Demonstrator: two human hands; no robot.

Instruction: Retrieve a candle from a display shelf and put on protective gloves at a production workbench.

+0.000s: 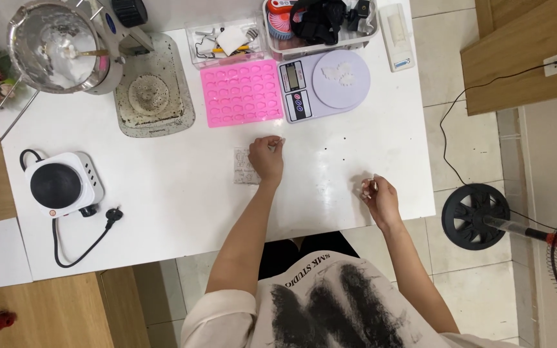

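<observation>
Under the left hand (267, 158), a small clear mould (245, 166); right hand (379, 196) well apart.

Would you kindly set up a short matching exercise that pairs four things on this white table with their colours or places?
Things:
1. silicone mould
2. kitchen scale
3. hot plate
4. small clear mould

Descriptions:
A. black round top on a white body, near the table's left edge, cord unplugged
B. bright pink, with rows of small cavities
C. pale lilac, with a round platform
D. lies under the left hand

Pairs: 1-B, 2-C, 3-A, 4-D
</observation>
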